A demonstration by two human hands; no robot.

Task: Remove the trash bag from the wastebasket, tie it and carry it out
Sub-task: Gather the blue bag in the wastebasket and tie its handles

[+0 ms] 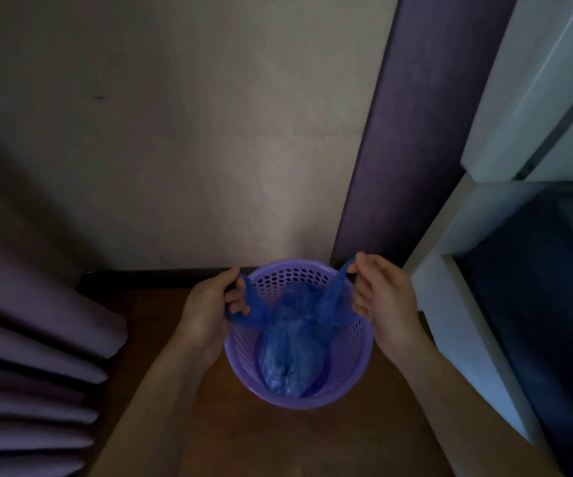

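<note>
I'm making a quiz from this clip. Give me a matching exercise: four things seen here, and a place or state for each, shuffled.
Things:
1. trash bag
2. wastebasket
3. left hand
4. curtain

Place or state:
A. folded in pleats at far left
B. pinching the bag's left handle
C. purple, perforated, on the brown floor
D. blue, resting inside the basket

Pairs: 1-D, 2-C, 3-B, 4-A
</note>
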